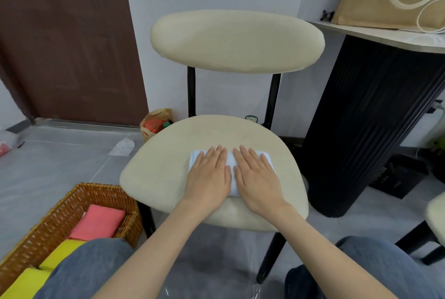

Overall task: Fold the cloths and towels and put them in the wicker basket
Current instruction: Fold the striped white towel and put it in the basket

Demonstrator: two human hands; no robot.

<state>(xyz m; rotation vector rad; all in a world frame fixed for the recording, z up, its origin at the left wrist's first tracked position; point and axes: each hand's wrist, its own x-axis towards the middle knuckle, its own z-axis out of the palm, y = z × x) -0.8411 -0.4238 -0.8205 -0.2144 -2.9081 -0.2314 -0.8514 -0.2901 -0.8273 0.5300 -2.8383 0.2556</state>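
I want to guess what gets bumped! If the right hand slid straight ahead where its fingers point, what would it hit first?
Probably nothing soon. The right hand lies flat on the blue cloth; ahead is only bare chair seat, then the gap under the backrest, though depth is unclear.

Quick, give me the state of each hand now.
Left hand: open, pressing flat on the white towel.
Right hand: open, pressing flat on the same towel.
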